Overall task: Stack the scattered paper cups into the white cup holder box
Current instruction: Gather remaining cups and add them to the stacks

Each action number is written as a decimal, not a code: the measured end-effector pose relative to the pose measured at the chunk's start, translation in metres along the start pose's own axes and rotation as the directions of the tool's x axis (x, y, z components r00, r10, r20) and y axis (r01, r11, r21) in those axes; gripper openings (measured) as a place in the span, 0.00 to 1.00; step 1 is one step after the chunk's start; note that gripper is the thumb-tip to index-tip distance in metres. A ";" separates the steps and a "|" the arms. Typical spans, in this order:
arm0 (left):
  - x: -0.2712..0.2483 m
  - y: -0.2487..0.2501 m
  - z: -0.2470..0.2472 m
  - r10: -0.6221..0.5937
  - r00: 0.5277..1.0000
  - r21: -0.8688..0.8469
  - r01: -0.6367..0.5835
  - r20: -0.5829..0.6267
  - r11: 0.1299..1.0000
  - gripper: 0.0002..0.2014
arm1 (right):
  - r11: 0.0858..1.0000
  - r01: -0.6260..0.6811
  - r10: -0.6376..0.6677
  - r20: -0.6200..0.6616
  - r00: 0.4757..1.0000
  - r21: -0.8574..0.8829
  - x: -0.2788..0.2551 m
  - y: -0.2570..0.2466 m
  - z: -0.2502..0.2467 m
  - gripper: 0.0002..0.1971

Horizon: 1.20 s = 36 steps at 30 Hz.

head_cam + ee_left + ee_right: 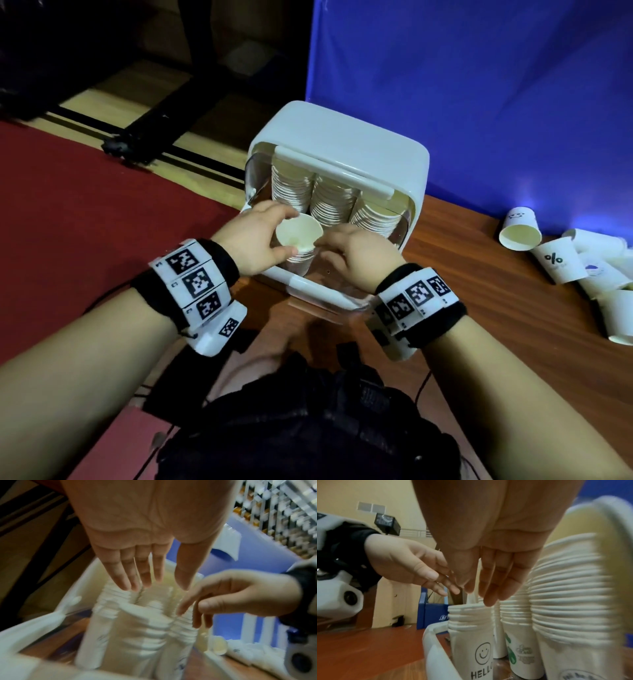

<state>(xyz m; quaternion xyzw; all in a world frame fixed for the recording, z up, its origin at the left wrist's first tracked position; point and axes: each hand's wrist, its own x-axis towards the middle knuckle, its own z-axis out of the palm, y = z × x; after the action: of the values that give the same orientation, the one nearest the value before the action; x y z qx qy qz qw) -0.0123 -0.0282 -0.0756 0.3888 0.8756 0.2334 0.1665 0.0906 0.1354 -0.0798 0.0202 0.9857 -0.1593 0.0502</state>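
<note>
Both hands meet over the near-left stack point(298, 247) inside the white cup holder box point(346, 147) on the counter point(479, 308). From above, the left hand point(255, 240) and right hand point(356, 255) flank the top cup's rim, their grip loose, fingers straight and apart. Only the right wrist view shows a smiley and "HELLO" on that stack's bottom cup point(476, 654). Scattered cups point(561, 260) lie far right, seen from overhead.

white cup holder box point(346, 144), cream-white paper cups point(565, 260) with a black smiley and "HELLO" print, brown wood-grain counter point(479, 308), blue backdrop point(479, 85), red floor point(68, 205).
</note>
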 end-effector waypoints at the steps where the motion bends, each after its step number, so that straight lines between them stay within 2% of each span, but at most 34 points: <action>1: -0.005 0.013 -0.003 0.043 0.999 0.007 -0.043 0.008 0.999 0.28 | 1.000 -0.009 0.009 -0.009 1.000 0.018 -0.012 0.005 -0.004 0.17; 4: -0.013 0.050 -0.004 0.160 0.984 -0.016 -0.159 0.078 0.987 0.21 | 0.994 -0.104 0.106 -0.046 0.993 0.044 -0.048 0.031 -0.018 0.16; 7: -0.005 0.089 0.011 0.263 0.955 -0.057 -0.258 0.134 0.965 0.17 | 0.967 -0.242 0.248 -0.084 0.965 0.075 -0.086 0.071 -0.034 0.15; 14: 0.056 0.187 0.077 0.350 0.915 -0.147 -0.325 0.201 0.934 0.13 | 0.817 -0.572 0.576 -0.136 0.806 0.072 -0.176 0.183 -0.073 0.12; 18: 0.114 0.243 0.121 0.305 0.936 -0.124 -0.286 0.178 0.950 0.14 | 0.762 -0.648 0.642 -0.129 0.756 -0.006 -0.198 0.247 -0.094 0.12; 22: 0.187 0.282 0.172 0.184 0.973 -0.077 -0.175 0.140 0.982 0.16 | 0.725 -0.686 0.683 -0.064 0.728 -0.066 -0.188 0.314 -0.102 0.15; 26: 0.243 0.300 0.218 0.034 0.994 -0.079 -0.026 0.104 0.997 0.20 | 0.762 -0.636 0.640 -0.002 0.768 -0.118 -0.162 0.364 -0.101 0.17; 30: 0.284 0.305 0.250 -0.037 0.992 -0.033 0.041 0.117 0.999 0.22 | 0.786 -0.595 0.613 0.089 0.785 -0.169 -0.138 0.395 -0.101 0.17; 32: 0.298 0.306 0.263 -0.057 0.989 -0.003 0.058 0.138 0.998 0.19 | 0.781 -0.595 0.621 0.142 0.771 -0.190 -0.129 0.409 -0.098 0.16; 35: 0.312 0.308 0.274 -0.036 0.989 0.046 0.030 0.145 0.999 0.08 | 0.780 -0.590 0.623 0.165 0.765 -0.209 -0.124 0.421 -0.098 0.13; 36: 0.314 0.308 0.276 -0.024 0.988 0.063 0.014 0.151 0.998 0.06 | 0.751 -0.622 0.658 0.187 0.729 -0.221 -0.130 0.415 -0.107 0.13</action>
<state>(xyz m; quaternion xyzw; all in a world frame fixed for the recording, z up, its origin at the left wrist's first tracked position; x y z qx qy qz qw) 0.1025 0.4686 -0.1746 0.4021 0.8709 0.1742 0.2227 0.2335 0.5596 -0.0943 0.3351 0.9119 -0.0622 0.2286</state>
